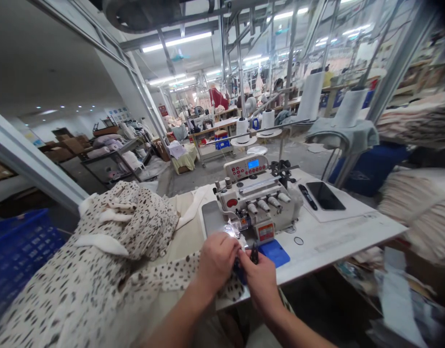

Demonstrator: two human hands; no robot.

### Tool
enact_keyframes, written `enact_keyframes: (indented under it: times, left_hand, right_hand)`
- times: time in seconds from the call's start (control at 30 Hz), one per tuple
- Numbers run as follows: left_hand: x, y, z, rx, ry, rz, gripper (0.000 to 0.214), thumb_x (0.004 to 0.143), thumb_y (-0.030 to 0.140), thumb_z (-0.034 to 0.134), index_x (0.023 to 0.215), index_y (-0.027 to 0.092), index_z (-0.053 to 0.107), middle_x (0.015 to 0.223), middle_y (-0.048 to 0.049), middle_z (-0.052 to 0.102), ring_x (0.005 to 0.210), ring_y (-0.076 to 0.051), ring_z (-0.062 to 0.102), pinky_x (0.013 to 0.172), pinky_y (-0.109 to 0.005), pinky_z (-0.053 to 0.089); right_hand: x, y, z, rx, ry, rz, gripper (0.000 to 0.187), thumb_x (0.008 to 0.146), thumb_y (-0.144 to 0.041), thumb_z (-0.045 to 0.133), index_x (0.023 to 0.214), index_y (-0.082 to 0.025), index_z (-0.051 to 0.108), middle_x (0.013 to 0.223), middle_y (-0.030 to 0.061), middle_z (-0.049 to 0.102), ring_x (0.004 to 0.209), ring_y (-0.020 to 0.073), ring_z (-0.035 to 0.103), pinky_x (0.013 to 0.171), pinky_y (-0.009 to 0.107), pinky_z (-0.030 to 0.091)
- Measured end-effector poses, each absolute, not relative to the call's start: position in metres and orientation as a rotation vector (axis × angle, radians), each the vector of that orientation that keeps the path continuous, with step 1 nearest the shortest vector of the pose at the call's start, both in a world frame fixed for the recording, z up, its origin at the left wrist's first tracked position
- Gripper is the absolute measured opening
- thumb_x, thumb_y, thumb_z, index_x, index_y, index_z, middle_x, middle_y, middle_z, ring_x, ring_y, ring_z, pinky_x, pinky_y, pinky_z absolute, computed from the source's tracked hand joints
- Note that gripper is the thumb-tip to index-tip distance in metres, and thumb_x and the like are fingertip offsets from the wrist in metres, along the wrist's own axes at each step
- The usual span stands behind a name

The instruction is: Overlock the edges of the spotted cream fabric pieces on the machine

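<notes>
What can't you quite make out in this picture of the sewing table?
In the head view:
The small dark object by the right hand: partly hidden by the fingers, so its kind is unclear.
The needle area of the overlock sewing machine: hidden by the left hand and lamp glare.
The spotted fabric: blurred and cut off by the bottom edge.
The far workstations: too small and blurred to read.

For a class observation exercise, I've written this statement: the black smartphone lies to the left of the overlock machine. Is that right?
No: the head view shows the black smartphone to the right of the overlock machine, not to its left.
</notes>
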State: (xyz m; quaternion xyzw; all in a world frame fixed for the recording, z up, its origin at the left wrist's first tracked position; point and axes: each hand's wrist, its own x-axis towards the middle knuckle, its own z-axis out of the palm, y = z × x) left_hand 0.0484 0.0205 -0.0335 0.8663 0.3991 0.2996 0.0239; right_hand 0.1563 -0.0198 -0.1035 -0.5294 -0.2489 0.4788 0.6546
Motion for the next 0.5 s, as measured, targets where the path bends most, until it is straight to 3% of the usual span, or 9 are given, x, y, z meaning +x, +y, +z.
enact_keyframes:
  times: [0.07,0.2,0.33,0.4,0.5]
  left_hand:
    - [0.047,0.014,-0.032,2.749,1.125,0.858,0.016,0.092,0.011,0.052,0.091,0.02,0.066,0.089,-0.0067,0.065,0.087,-0.021,0.058,0.08,-0.035,0.047]
    - [0.043,0.005,-0.03,2.823,1.091,0.787,0.023,0.088,0.013,0.056,0.108,0.02,0.065,0.106,-0.0099,0.065,0.099,-0.026,0.057,0.087,-0.04,0.047]
    - [0.044,0.003,-0.038,2.892,1.181,0.751,0.019,0.094,0.018,0.054,0.11,0.021,0.064,0.106,-0.0093,0.066,0.098,-0.026,0.057,0.084,-0.041,0.046]
    - [0.045,0.002,-0.042,2.902,1.238,0.771,0.019,0.097,0.019,0.052,0.111,0.021,0.064,0.105,-0.0087,0.066,0.097,-0.025,0.056,0.082,-0.04,0.045]
    - [0.047,0.0,-0.046,2.907,1.278,0.828,0.018,0.098,0.019,0.051,0.11,0.021,0.064,0.105,-0.0085,0.067,0.096,-0.025,0.056,0.081,-0.04,0.044]
  right_hand:
    - [0.158,-0.021,-0.103,-1.181,-0.575,1.102,0.04,0.073,-0.053,0.077,0.07,-0.014,0.067,0.06,-0.0011,0.059,0.057,0.0134,0.047,0.055,0.025,0.039]
    - [0.179,-0.024,-0.094,-1.219,-0.734,1.075,0.041,0.073,-0.055,0.075,0.071,-0.015,0.068,0.059,-0.0001,0.06,0.055,0.0143,0.048,0.054,0.026,0.039]
    - [0.219,-0.022,-0.074,-1.274,-1.06,1.026,0.057,0.091,-0.063,0.047,0.058,-0.019,0.063,0.051,0.0008,0.056,0.046,0.0151,0.046,0.05,0.028,0.035]
    - [0.235,-0.017,-0.061,-1.365,-1.346,0.877,0.06,0.097,-0.056,0.038,0.055,-0.02,0.061,0.053,0.0031,0.059,0.051,0.0176,0.052,0.055,0.029,0.037]
    - [0.247,-0.01,-0.043,-1.564,-1.815,0.455,0.049,0.099,-0.041,0.04,0.062,-0.02,0.065,0.064,0.0072,0.068,0.061,0.021,0.06,0.06,0.031,0.035]
